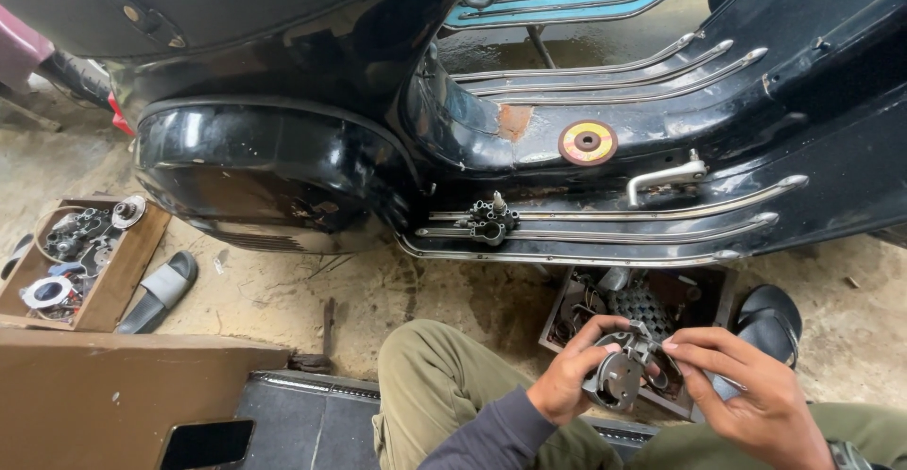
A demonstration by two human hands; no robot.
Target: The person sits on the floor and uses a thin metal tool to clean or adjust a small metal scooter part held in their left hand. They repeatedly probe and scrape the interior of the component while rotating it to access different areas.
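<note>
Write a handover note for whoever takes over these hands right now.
Left hand: grips the round metal part from its left side.
Right hand: fingers on the part's top right.
The part is held above the parts tray on the ground, beside the black scooter.
A smaller metal part sits on the scooter's floorboard rails, a disc on the floor above it.
Second box of parts at far left.
Done and left: cannot tell.

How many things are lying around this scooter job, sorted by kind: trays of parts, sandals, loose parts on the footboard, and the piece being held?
Trays of parts: 2, a wooden tray and a dark tray
Sandals: 2, a grey sandal and a black sandal
Footboard items: 2, a grinding disc and a metal part
Held metal assembly: 1, in left hand and right hand
Total: 7
</note>
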